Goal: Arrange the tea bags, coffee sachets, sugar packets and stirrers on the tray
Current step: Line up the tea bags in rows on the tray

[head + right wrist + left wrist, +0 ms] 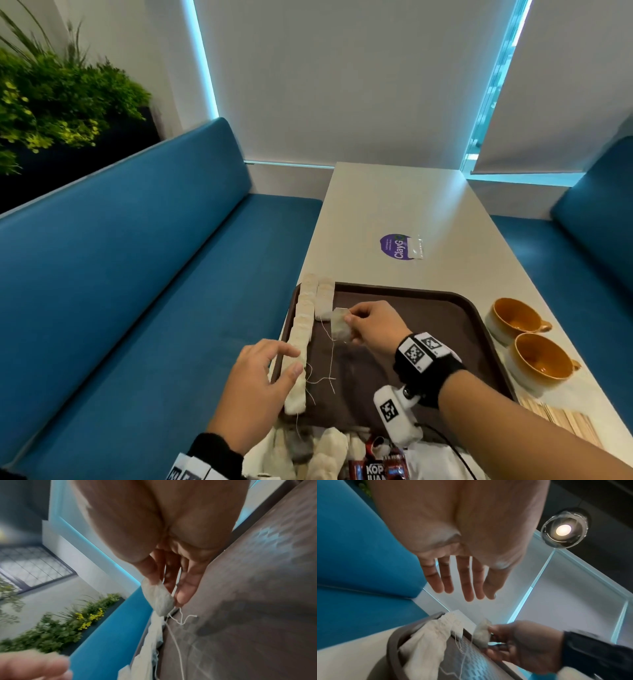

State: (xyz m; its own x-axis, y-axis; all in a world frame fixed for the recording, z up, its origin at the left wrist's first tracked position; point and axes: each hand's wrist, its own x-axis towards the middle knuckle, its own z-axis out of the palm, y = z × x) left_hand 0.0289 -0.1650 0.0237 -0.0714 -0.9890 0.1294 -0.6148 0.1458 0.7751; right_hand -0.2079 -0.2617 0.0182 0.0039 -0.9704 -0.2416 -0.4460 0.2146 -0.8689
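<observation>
step: a tea bag (340, 324) is being added to the second row (325, 298) on the tray (459, 329); judged early in the task, the coffee sachets (378, 471) and stirrers (561, 416) not yet placed
placement: the bag is best set down at the 6 o'clock end of the second row, edge touching the last bag and parallel to the first row (301, 339); its string (331, 356) is best laid inward, off the neighbouring bags
risk: trailing strings near tray centre are judged likely to snag and drag a bag out of line
right hand: the right hand (375, 325) is held over the tray at about 10 o'clock of its centre; the bag is pinched at its edge between thumb and fingertips (184, 595), the other fingers loosely curled
left hand: the left hand (263, 380) is held at the tray's 9 o'clock rim, fingers (467, 582) straight and slightly spread; nothing is gripped; whether the first row is touched cannot be told
supply: loose tea bags (325, 452) are heaped at 6 o'clock, off the tray
aside: two cups (524, 339) stand at 3 o'clock
</observation>
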